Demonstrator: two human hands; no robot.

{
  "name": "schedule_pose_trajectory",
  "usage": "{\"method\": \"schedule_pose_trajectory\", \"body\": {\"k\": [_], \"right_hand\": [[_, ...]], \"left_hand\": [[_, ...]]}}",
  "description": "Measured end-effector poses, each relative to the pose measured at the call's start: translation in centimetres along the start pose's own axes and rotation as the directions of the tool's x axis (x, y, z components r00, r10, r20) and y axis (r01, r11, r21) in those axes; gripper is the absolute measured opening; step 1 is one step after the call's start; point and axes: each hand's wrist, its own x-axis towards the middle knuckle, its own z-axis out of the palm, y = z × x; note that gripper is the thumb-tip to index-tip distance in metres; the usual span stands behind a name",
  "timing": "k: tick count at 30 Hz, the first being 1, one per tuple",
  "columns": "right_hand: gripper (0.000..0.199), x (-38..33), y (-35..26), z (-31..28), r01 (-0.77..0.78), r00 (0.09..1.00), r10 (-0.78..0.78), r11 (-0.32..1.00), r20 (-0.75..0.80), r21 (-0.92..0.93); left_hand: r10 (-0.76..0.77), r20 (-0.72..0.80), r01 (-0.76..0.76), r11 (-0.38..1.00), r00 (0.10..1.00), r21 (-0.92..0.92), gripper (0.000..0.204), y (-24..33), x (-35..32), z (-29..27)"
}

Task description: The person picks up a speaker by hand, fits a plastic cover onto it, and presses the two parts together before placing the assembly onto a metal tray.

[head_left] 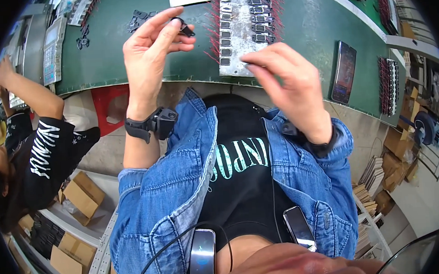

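The left hand (146,46) pinches a small black plastic part (188,30) above the green bench (319,35); whether the right hand (296,77) grasps something, I cannot tell. This seems single-part handling; the next move probably calls for steady alignment.

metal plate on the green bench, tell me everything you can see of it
The plate looks like scuffed, silvery metal, long and flat. It lies on the green bench, far end cut off by the picture. Small black parts line both long sides, red wires jutting outward. The grip of the right hand is by its near end; contact is unclear.
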Motion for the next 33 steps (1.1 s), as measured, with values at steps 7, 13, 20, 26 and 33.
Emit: {"method": "schedule_pose_trajectory", "body": {"k": [7,13,20,26,33], "right_hand": [[0.021,0.9,-0.4,4.1,0.078,0.996,-0.084,0.974,-0.020,-0.211],[0.022,0.9,-0.2,4.6,0.047,0.999,-0.043,0.958,0.022,-0.281],[0.019,0.0,0.6,3.5,0.044,0.998,-0.032,0.956,0.046,-0.291],[0.021,-0.1,0.7,3.3,0.045,0.998,-0.032,0.943,0.045,-0.329],[0.023,0.2,1.2,3.3,0.064,0.998,-0.055,0.960,0.043,-0.273]], "left_hand": [[-0.026,-0.061,0.021,0.996,0.998,-0.083,0.020,-1.0,-0.3,-0.3],[-0.073,-0.056,0.072,0.997,0.996,-0.025,0.014,-1.9,-0.3,-0.1],[-0.047,-0.043,0.047,0.999,0.998,0.009,0.023,-2.5,-0.6,2.1],[-0.052,-0.005,0.051,0.995,0.999,-0.085,0.032,-2.9,-0.5,2.4],[-0.001,0.016,0.002,0.999,1.000,-0.049,0.031,-2.9,-0.3,2.4]]}}
